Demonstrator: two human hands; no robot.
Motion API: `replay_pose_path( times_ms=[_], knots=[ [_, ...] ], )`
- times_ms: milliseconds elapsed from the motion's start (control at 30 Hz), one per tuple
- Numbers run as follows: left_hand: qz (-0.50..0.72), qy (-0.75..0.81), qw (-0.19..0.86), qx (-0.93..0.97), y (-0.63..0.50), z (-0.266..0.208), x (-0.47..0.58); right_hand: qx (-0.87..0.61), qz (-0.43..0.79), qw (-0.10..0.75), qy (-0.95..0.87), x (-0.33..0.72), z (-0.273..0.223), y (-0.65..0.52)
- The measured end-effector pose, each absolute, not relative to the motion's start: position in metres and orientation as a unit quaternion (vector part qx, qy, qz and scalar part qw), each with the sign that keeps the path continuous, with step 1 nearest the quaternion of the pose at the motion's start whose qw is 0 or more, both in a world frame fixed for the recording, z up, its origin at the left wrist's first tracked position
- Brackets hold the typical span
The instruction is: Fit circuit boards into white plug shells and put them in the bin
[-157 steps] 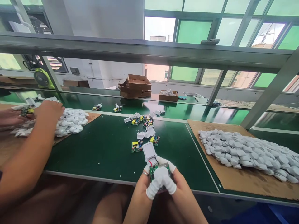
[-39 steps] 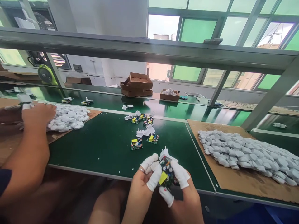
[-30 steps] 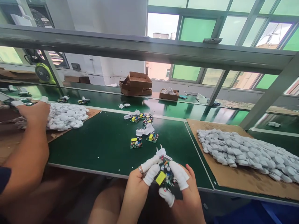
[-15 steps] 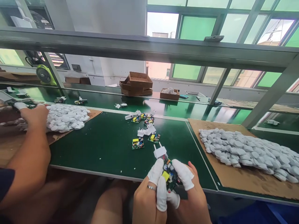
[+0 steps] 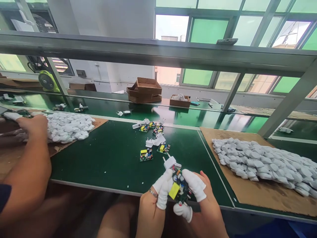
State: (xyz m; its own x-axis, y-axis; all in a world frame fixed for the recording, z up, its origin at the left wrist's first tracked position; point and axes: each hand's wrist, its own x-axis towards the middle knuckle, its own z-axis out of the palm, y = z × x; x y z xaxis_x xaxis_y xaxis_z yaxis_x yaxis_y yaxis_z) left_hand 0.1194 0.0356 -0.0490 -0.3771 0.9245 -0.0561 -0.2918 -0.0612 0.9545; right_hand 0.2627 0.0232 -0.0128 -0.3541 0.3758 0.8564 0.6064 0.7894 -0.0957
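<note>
My left hand and my right hand wear white finger covers and are closed on a small circuit board near the table's front edge. The board carries a yellow block and several small dark parts. A white two-pin plug sits at the board's far end, by my left fingertips; how the two are joined is hidden. My left fingers press the board's left side, and my right thumb and fingers hold its right side. Farther off lie another circuit board and white plug pieces.
White parts are heaped on cardboard at the right and left. A co-worker's arm reaches in from the left. Plugs with boards lie along the green belt. Behind stand cardboard boxes; a metal beam crosses above.
My left fingers have shifted up and left along the board, uncovering more of the yellow block. Several parts on the belt have moved left. The co-worker's hand has also moved left.
</note>
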Motion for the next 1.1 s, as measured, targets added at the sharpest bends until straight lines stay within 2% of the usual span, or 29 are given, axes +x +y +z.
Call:
replay_pose_path(
  times_ms=[333,533,600,700,833,1000,1100],
  knots=[
    [0.640,0.496,0.419,0.411,0.028,-0.029,0.113,-0.246,-0.229,0.393,-0.856,0.265,-0.022,0.054],
    [0.623,0.489,0.411,0.451,0.053,-0.029,0.097,-0.283,-0.206,0.354,-0.867,0.263,-0.003,0.068],
    [0.632,0.510,0.370,0.451,0.058,-0.027,0.080,-0.300,-0.179,0.342,-0.872,0.267,0.007,0.077],
    [0.616,0.569,0.288,0.464,0.062,-0.024,0.055,-0.371,-0.087,0.302,-0.874,0.275,0.026,0.104],
    [0.570,0.597,0.243,0.510,0.070,-0.027,0.046,-0.528,0.036,0.177,-0.829,0.274,0.055,0.165],
    [0.409,0.664,0.165,0.604,0.078,-0.039,0.051,-0.629,-0.002,0.158,-0.761,0.255,0.068,0.258],
    [0.404,0.682,0.128,0.597,0.074,-0.039,0.052,-0.691,-0.030,0.131,-0.710,0.247,0.062,0.290]
  ],
)
